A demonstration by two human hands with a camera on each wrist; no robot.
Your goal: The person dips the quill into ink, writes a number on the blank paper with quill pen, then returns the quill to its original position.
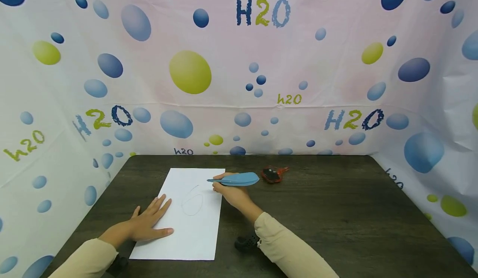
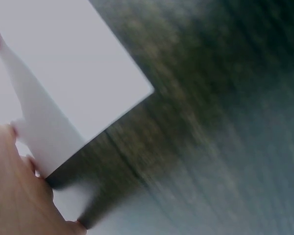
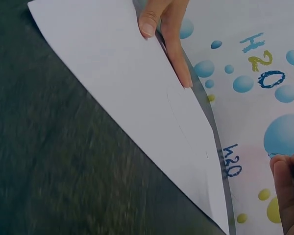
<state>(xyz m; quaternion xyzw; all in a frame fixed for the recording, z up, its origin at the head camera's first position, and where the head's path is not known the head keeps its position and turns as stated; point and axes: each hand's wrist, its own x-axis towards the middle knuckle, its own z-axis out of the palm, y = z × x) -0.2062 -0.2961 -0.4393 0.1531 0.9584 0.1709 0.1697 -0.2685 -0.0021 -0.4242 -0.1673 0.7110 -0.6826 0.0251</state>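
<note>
A white sheet of paper [image 1: 194,236] lies on the dark table, bearing a thin drawn oval with a curved line above it [image 1: 192,201]. My left hand [image 1: 147,222] rests on the sheet's left edge with fingers spread; the left wrist view shows part of that hand [image 2: 14,181] beside the paper's corner. Over the sheet's upper right, my right hand [image 1: 233,191] pinches a blue feather-shaped pen [image 1: 239,179], its tip pointing left. Whether the tip touches the paper I cannot tell. In the right wrist view, those pinching fingers [image 3: 286,191] show at the right edge.
Just right of the pen lies a small red-orange object with dark shiny parts [image 1: 274,174], possibly folded sunglasses. The dark wooden table [image 1: 336,211] extends to the right. A white curtain [image 1: 231,41] with blue and green dots hangs behind and at both sides.
</note>
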